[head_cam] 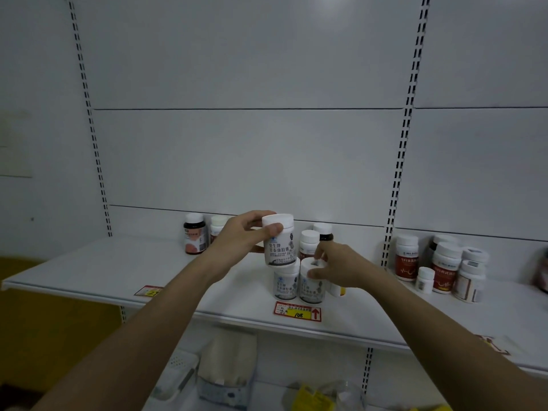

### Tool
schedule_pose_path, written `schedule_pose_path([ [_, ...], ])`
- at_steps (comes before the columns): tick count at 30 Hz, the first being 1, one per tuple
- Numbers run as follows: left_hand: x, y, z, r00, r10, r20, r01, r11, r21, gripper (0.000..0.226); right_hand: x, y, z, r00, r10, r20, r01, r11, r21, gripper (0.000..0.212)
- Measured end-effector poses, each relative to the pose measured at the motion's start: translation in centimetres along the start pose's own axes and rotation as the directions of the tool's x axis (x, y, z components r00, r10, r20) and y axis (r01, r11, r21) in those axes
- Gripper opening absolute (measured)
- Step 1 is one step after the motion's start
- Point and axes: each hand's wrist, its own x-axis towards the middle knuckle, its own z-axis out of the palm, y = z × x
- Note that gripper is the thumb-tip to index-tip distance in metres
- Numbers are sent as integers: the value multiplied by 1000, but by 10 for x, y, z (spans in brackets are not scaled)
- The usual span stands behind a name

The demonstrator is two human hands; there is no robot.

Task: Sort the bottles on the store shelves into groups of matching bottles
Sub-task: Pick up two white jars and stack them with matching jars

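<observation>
My left hand (241,235) grips a white bottle with a grey label (279,241) by its lid, held just above a matching bottle (285,284) on the white shelf (89,268). My right hand (338,266) rests on the top of a second matching bottle (310,287) beside it, fingers curled around its lid. Behind stand a white-capped bottle (308,244) and a dark bottle (324,232). At the back left are a dark bottle with an orange label (194,237) and a white one (217,228), partly hidden by my left hand.
A group of red-labelled and white bottles (444,266) stands on the shelf to the right. Price tags (298,311) hang on the shelf's front edge. Bags and a white basket (178,372) lie on the shelf below. The back panel is bare.
</observation>
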Motion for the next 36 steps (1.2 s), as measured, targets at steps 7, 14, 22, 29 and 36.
schedule_pose_path([
  [7, 1, 27, 13, 998, 56, -20, -57, 998, -29, 31, -40, -36, -67, 963, -181, -199, 258, 826, 501, 33],
  [14, -9, 39, 34, 996, 62, -65, -73, 980, -183, 34, -59, -40, -61, 960, -212, -185, 281, 747, 602, 48],
  [22, -5, 22, 33, 999, -6, 54, 13, 992, -124, 44, -44, -27, -39, 959, -184, -218, 285, 610, 740, 46],
  [29, 24, -22, 7, 997, -36, -63, 30, 995, -93, 46, -19, 12, -13, 946, 32, -322, 162, 815, 557, 32],
  [36, 60, -102, -7, 979, -154, -133, 129, 975, -180, 54, -8, 92, 53, 862, 365, -353, -294, 925, 240, 30],
])
